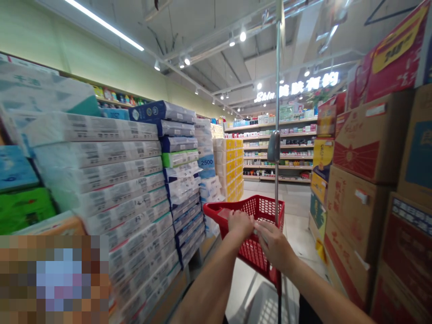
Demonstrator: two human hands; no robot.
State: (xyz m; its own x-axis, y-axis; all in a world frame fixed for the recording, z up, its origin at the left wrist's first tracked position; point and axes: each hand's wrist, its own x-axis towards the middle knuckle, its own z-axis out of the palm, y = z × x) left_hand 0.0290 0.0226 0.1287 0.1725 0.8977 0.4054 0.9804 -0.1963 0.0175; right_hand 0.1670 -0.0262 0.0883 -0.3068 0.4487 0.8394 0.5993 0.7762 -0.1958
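A red plastic shopping basket (259, 209) rides on a trolley frame in front of me, in a shop aisle. My left hand (240, 223) is closed over the basket's near rim. My right hand (275, 245) sits beside it with fingers curled on the same rim, the two hands nearly touching. A tall metal pole (277, 112) rises from the trolley's right side. What lies inside the basket is hard to make out.
Stacked packs of tissue paper (111, 180) wall the left side. Piled cardboard boxes (367, 180) line the right. Shelves of goods (280, 148) stand at the aisle's far end, with pale tiled floor (293, 202) between.
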